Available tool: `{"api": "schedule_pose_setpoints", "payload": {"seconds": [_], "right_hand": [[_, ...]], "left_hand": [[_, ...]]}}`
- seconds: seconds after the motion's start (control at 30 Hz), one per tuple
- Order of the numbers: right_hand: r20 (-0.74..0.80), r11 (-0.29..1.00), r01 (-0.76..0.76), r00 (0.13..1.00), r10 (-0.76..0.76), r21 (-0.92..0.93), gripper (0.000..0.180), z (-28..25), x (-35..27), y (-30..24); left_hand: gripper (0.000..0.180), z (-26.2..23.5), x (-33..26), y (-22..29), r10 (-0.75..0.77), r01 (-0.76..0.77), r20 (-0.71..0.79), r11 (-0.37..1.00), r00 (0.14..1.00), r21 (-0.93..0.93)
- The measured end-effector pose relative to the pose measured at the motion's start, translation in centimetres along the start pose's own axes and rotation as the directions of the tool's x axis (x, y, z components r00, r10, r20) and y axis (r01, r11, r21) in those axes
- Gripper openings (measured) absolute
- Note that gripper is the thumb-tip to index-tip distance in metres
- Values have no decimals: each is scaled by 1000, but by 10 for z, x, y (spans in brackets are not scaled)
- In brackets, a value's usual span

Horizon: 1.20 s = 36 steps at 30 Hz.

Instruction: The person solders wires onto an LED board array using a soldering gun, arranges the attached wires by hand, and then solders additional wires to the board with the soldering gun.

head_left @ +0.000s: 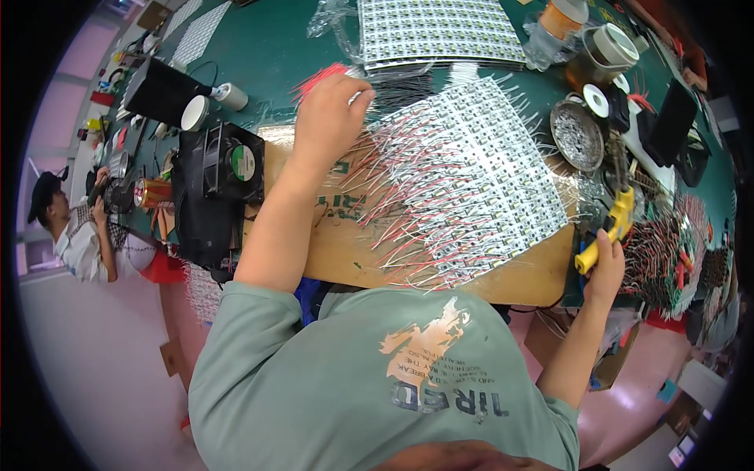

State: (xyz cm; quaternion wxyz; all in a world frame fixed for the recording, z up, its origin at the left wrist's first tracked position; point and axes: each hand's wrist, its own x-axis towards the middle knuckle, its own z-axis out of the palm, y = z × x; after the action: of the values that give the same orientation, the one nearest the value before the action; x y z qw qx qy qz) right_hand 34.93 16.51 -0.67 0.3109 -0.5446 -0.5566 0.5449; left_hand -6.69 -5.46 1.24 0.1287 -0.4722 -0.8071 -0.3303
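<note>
My left hand (330, 110) reaches forward over the bench and pinches a bundle of red and white wires (322, 77) at the far left corner of a sheet of small white circuit boards (471, 180). That sheet lies on a brown cardboard pad (345, 243), with red and white wire leads sticking out along its rows. My right hand (606, 263) grips the yellow handle of a soldering iron (611, 228) at the pad's right edge, tip pointing away from me. My green shirt fills the lower part of the view.
A black fan (233, 161) stands left of the pad. More circuit board sheets (440, 31) lie at the back. A round tin of metal bits (577, 135), tape rolls (609, 43) and a heap of wired parts (667, 251) sit right. Another person (75, 228) sits far left.
</note>
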Motion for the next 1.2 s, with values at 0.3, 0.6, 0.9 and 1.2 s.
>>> {"api": "schedule_pose_setpoints", "payload": {"seconds": [0.3, 0.6, 0.9, 1.2], "right_hand": [[206, 823, 9, 967, -153, 568, 34, 25, -10, -16], [243, 789, 65, 933, -265, 611, 16, 62, -18, 7], [280, 815, 17, 935, -219, 579, 47, 59, -24, 22], [248, 785, 71, 928, -279, 616, 49, 53, -42, 43]], "left_hand": [[39, 18, -44, 67, 199, -151, 343, 975, 918, -162], [65, 38, -87, 108, 434, -366, 556, 900, 709, -236], [62, 39, -88, 97, 465, -402, 530, 884, 709, -238], [61, 31, -96, 99, 511, -442, 506, 859, 695, -261]]}}
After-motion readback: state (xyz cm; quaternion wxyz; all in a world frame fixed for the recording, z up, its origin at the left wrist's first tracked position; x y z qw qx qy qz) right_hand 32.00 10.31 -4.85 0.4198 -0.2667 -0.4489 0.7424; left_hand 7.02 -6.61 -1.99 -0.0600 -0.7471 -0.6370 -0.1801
